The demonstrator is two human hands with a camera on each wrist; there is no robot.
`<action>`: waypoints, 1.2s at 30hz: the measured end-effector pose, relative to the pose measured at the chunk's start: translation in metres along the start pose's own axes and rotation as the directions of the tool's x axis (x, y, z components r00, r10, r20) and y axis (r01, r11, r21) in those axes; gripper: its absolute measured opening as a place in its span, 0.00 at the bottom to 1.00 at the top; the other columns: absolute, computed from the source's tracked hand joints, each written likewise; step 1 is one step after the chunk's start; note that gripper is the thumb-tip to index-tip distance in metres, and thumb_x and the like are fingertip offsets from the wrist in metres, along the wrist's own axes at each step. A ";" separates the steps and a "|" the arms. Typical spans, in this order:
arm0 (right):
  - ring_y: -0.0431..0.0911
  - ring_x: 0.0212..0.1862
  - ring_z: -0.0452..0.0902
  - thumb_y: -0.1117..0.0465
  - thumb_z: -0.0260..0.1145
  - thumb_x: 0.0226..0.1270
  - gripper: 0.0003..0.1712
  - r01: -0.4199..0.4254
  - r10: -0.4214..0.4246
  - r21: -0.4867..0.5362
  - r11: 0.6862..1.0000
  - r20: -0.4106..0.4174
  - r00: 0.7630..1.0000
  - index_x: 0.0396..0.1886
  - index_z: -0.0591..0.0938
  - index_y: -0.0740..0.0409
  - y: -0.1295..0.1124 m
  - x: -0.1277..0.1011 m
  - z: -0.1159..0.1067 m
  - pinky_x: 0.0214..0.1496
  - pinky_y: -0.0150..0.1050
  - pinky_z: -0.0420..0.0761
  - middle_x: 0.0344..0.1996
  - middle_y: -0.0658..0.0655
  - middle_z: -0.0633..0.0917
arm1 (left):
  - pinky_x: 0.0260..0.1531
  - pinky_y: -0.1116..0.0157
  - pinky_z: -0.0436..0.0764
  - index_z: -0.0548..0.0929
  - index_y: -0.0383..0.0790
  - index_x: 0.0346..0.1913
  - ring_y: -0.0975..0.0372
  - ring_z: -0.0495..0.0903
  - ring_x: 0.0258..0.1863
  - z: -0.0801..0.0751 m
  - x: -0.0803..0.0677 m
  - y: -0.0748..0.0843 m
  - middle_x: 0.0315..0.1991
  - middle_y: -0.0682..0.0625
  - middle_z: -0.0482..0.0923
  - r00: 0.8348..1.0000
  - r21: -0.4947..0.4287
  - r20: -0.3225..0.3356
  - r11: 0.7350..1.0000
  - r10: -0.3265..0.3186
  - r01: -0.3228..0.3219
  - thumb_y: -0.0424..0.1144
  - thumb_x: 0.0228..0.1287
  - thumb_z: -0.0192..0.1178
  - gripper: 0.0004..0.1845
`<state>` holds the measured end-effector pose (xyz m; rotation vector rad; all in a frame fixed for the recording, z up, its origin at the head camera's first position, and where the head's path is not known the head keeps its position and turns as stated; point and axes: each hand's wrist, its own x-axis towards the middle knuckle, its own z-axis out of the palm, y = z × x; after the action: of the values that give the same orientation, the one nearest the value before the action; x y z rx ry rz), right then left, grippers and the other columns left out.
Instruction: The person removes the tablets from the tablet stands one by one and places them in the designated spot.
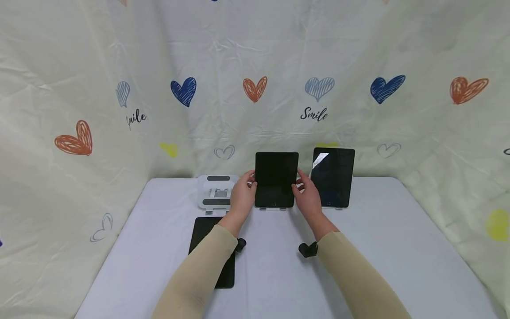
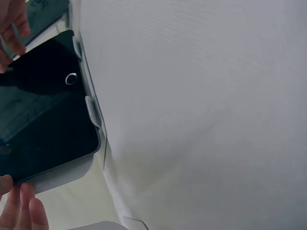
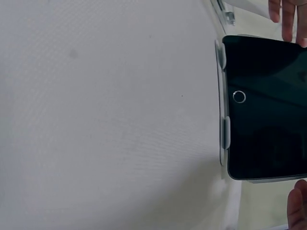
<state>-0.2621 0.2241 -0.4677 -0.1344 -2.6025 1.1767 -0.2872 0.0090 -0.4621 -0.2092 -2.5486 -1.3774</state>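
A black tablet [image 1: 276, 179] stands upright, leaning back on a stand whose two lower lips [image 3: 227, 132] catch its bottom edge. At its left edge my left hand [image 1: 242, 195] pinches it, the thumb by the front and the other fingers further back. My right hand [image 1: 308, 197] holds the opposite edge in the same way, thumb toward the screen. In the left wrist view, the left fingers [image 2: 29, 208] reach past the tablet's side. The right fingertips [image 3: 298, 203] show only partly in the right wrist view. Most of the stand is hidden behind the tablet.
To the right, a second tablet [image 1: 334, 177] leans on its own stand. A white stand with grey pads [image 1: 215, 190] is at the left, bearing no tablet. Another black tablet [image 1: 227, 270] lies flat on the white table [image 1: 275, 274], partly under my left forearm. A heart-patterned curtain [image 1: 255, 119] hangs behind.
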 end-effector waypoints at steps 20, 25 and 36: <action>0.54 0.52 0.78 0.58 0.59 0.76 0.33 -0.004 0.007 0.078 0.997 -0.045 0.999 0.76 0.64 0.35 0.001 -0.007 0.004 0.51 0.50 0.80 0.51 0.59 0.81 | 0.45 0.59 0.82 0.70 0.52 0.73 0.59 0.82 0.49 0.000 -0.006 -0.011 0.51 0.51 0.83 0.992 0.062 -0.045 0.991 0.117 -0.114 0.37 0.72 0.59 0.28; 0.54 0.52 0.77 0.58 0.58 0.77 0.32 -0.007 0.011 0.084 0.996 -0.041 0.999 0.77 0.63 0.36 0.000 -0.006 0.003 0.52 0.50 0.80 0.52 0.60 0.81 | 0.45 0.59 0.82 0.71 0.52 0.72 0.58 0.82 0.49 0.000 -0.006 -0.010 0.50 0.51 0.83 0.990 0.055 -0.056 0.991 0.128 -0.125 0.36 0.72 0.60 0.28; 0.55 0.54 0.78 0.59 0.58 0.77 0.32 -0.014 0.016 0.120 0.993 -0.017 1.000 0.76 0.64 0.39 -0.001 -0.010 -0.012 0.53 0.50 0.80 0.52 0.61 0.81 | 0.44 0.61 0.82 0.71 0.58 0.71 0.60 0.82 0.48 -0.004 -0.009 0.000 0.49 0.53 0.82 0.994 0.001 -0.024 0.994 0.106 -0.106 0.36 0.71 0.61 0.29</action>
<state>-0.2495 0.2300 -0.4614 -0.1392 -2.5117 1.3272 -0.2779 0.0052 -0.4623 -0.3215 -2.4796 -1.3324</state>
